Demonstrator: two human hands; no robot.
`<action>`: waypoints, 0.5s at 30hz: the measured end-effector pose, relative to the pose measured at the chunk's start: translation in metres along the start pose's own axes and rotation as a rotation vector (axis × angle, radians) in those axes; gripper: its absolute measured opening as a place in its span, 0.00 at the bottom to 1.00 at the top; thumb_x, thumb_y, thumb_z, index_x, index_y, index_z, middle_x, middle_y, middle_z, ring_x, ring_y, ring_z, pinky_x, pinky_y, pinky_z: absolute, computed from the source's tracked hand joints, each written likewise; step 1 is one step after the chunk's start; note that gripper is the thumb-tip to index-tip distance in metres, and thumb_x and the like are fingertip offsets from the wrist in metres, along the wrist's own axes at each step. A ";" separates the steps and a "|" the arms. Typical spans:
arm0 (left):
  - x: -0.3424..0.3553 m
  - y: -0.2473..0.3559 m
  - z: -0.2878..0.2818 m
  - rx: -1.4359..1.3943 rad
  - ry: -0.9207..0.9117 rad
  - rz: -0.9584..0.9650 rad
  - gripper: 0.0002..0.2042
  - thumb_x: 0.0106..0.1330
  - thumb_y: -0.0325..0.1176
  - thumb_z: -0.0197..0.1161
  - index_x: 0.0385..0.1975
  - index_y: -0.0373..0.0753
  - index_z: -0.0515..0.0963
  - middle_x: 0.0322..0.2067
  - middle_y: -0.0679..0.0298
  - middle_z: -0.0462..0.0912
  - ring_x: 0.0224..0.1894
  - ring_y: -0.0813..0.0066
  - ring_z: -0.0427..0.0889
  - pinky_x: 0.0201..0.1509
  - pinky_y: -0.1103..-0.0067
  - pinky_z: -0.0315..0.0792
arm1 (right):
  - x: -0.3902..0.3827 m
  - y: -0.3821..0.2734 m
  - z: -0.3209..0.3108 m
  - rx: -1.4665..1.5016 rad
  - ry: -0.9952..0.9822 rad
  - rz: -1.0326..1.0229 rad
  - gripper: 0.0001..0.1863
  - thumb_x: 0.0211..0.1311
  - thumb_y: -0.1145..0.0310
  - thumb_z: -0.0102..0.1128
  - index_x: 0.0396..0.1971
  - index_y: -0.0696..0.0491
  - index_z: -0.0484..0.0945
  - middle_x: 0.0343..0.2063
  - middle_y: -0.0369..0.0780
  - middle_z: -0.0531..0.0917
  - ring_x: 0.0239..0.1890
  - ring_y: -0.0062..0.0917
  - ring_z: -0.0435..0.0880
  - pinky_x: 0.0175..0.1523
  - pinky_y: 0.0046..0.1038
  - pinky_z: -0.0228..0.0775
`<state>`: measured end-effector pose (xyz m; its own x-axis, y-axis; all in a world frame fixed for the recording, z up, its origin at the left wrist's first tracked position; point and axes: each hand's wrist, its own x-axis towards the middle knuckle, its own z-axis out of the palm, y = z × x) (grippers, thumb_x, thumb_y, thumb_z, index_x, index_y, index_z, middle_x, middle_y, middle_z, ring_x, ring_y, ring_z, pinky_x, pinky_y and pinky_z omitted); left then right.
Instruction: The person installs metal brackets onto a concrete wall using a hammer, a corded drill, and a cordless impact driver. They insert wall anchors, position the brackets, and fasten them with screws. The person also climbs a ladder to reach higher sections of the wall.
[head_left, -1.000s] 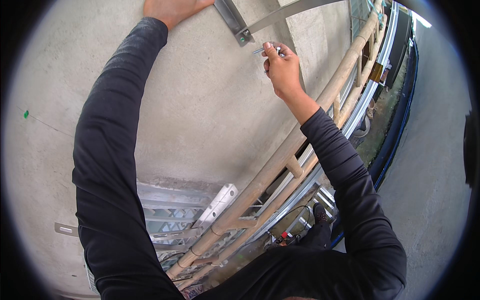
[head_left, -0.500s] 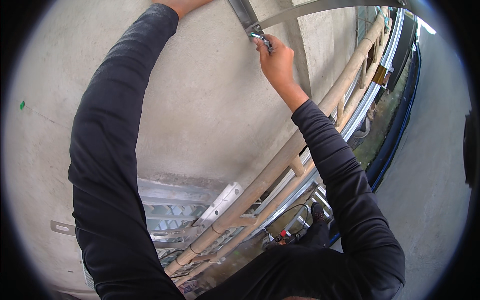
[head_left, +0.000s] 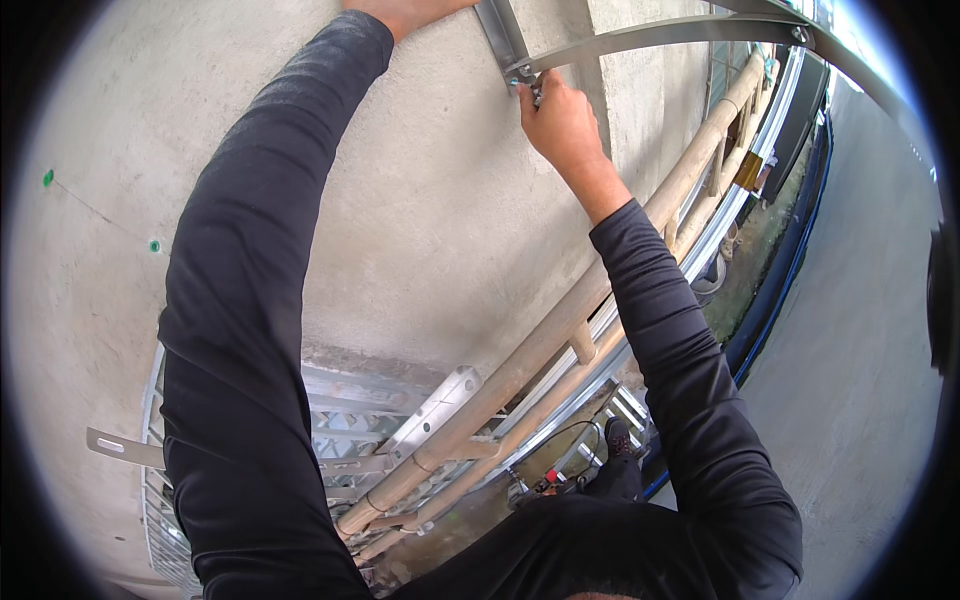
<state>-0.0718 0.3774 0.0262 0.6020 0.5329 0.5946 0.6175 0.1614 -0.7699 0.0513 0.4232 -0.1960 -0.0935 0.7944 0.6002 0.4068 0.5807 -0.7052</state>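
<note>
While the left hand (head_left: 405, 12) presses flat on the wall (head_left: 440, 220) up top, the right hand (head_left: 560, 125) is pinched shut on a bolt (head_left: 527, 80) at the bracket (head_left: 500, 35).

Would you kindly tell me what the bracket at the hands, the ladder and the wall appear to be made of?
The bracket looks like bare grey metal, with a dull sheen. The ladder seems bamboo: tan poles with ring-like joints. The wall appears to be unpainted cement render, grey and grainy.

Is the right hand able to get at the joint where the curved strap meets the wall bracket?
Likely yes: the right hand is already at that joint, with nothing between them.
</note>
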 end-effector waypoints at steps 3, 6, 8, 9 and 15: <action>0.000 -0.002 0.003 -0.002 0.018 0.001 0.41 0.54 0.61 0.75 0.58 0.32 0.77 0.59 0.48 0.78 0.73 0.51 0.67 0.80 0.42 0.47 | 0.001 -0.002 0.005 -0.021 0.026 0.000 0.26 0.76 0.51 0.58 0.29 0.61 0.83 0.23 0.54 0.86 0.33 0.53 0.89 0.40 0.50 0.81; 0.000 -0.001 0.003 0.015 -0.004 -0.002 0.41 0.53 0.61 0.75 0.57 0.32 0.77 0.58 0.49 0.78 0.73 0.50 0.67 0.80 0.42 0.47 | 0.004 -0.005 0.010 0.024 0.014 0.071 0.23 0.75 0.55 0.57 0.33 0.62 0.85 0.23 0.56 0.85 0.35 0.54 0.89 0.40 0.49 0.82; 0.000 0.001 0.001 0.032 -0.036 -0.012 0.41 0.53 0.62 0.75 0.57 0.32 0.77 0.58 0.49 0.78 0.73 0.51 0.67 0.81 0.42 0.47 | 0.009 -0.004 0.010 0.107 0.025 0.118 0.23 0.75 0.55 0.57 0.34 0.63 0.85 0.22 0.58 0.84 0.35 0.56 0.88 0.39 0.49 0.81; 0.000 0.002 0.000 0.042 -0.054 -0.018 0.41 0.53 0.62 0.75 0.57 0.32 0.77 0.59 0.49 0.78 0.73 0.51 0.67 0.81 0.42 0.47 | 0.011 -0.003 0.009 0.122 -0.008 0.127 0.24 0.76 0.55 0.57 0.34 0.63 0.85 0.21 0.56 0.84 0.33 0.52 0.88 0.37 0.47 0.80; 0.003 0.001 -0.007 0.032 -0.093 -0.027 0.43 0.52 0.64 0.74 0.58 0.32 0.77 0.61 0.49 0.78 0.74 0.52 0.66 0.81 0.41 0.44 | -0.003 0.015 -0.020 0.786 -0.323 0.486 0.21 0.79 0.57 0.55 0.42 0.63 0.83 0.20 0.35 0.76 0.20 0.23 0.74 0.26 0.28 0.66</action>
<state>-0.0656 0.3731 0.0291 0.5347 0.6027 0.5923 0.6156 0.2024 -0.7617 0.0755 0.4265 -0.2009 -0.3676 0.9212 0.1277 -0.2438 0.0370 -0.9691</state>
